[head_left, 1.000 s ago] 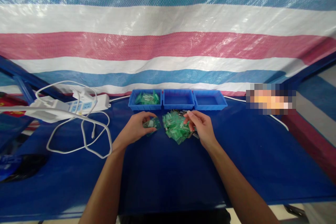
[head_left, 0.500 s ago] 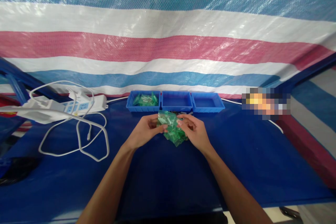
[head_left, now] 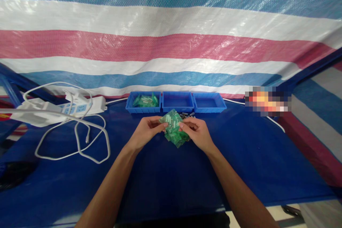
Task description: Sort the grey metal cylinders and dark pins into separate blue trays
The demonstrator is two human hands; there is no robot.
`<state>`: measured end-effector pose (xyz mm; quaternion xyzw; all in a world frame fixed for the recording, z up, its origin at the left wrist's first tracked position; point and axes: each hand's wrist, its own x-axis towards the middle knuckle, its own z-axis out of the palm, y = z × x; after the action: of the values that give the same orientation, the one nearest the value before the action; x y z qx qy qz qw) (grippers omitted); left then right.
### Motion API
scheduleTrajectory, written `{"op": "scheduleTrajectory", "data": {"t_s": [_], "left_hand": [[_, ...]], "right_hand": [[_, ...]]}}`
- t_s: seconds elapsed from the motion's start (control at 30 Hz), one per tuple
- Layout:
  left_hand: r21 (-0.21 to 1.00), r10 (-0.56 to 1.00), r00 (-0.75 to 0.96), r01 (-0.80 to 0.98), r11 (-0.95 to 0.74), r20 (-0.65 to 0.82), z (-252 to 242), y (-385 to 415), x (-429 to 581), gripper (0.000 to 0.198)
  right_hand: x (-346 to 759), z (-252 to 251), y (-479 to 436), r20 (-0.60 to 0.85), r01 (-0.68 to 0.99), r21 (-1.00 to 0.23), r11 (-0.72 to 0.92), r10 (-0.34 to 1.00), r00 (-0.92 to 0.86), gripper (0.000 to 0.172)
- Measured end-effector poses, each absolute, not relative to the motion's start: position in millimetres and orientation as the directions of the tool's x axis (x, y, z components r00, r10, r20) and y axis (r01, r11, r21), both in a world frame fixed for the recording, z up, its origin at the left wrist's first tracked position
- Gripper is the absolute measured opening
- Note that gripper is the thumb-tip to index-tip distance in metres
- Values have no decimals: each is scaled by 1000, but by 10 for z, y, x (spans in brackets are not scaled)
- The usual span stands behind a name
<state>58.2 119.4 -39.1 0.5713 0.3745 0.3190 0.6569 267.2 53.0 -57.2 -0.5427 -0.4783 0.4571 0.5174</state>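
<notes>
A small green packet [head_left: 171,120], clear, glossy plastic with pale pieces inside, is pinched at its two sides between the left hand [head_left: 148,130] and the right hand [head_left: 195,132], just above a loose pile [head_left: 176,136] of like packets on the blue cloth [head_left: 171,185]. Both forearms reach forward, wrists bent inward, fingers curled. Beyond stand three shallow blue plastic bins [head_left: 177,102], the left one holding green packets. Far left, a white power strip [head_left: 80,106] and looped cable [head_left: 77,139].
</notes>
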Motion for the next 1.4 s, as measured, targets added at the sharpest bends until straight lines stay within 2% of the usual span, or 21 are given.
{"op": "scheduleTrajectory", "data": {"t_s": [0.1,0.2,0.27,0.33,0.47,0.57,0.67,0.77,0.83,0.93,1.03,1.13,1.3,1.4], "left_hand": [[990,851,506,56,126,-137,-410,1215,562,30],[979,875,442,42,198,-196,-458,1250,532,33],[962,911,342,-61,266,-230,-495,1291,512,33],[923,943,213,-237,304,-256,-523,1350,495,29],[767,939,-8,-579,275,-343,-532,1492,458,8],[703,905,-72,-656,274,-420,-540,1548,424,10],[814,936,-62,-516,266,-345,-575,1511,405,12],[986,990,62,-100,135,-130,-611,1410,421,31],[984,986,166,173,-45,16,-626,1345,444,37],[872,926,337,385,-302,172,-646,1291,466,49],[761,853,478,469,-448,208,-668,1285,462,52],[704,824,524,503,-502,213,-673,1286,447,49],[680,842,503,549,-486,196,-654,1269,446,35],[707,835,486,493,-507,259,-663,1263,467,35]], "right_hand": [[2679,-581,533,-6,26,-1000,-10,993,121,34],[2693,-585,546,9,22,-1000,5,989,146,34],[2705,-584,556,18,9,-1000,17,986,165,35],[2715,-585,565,21,-6,-1000,23,984,176,36],[2724,-597,571,11,-26,-1000,16,985,171,36],[2719,-600,569,5,-22,-1000,9,986,167,36],[2716,-591,570,5,-16,-1000,7,985,171,38],[2725,-579,575,9,-14,-1000,12,983,183,38],[2736,-572,580,15,-12,-1000,18,981,193,38],[2748,-570,585,11,-27,-999,17,978,210,37],[2749,-570,586,8,-41,-999,17,977,214,35],[2743,-564,582,13,-44,-999,23,977,213,34],[2742,-552,579,12,-49,-999,22,979,202,34],[2744,-557,576,17,-53,-998,28,979,201,34]]}}
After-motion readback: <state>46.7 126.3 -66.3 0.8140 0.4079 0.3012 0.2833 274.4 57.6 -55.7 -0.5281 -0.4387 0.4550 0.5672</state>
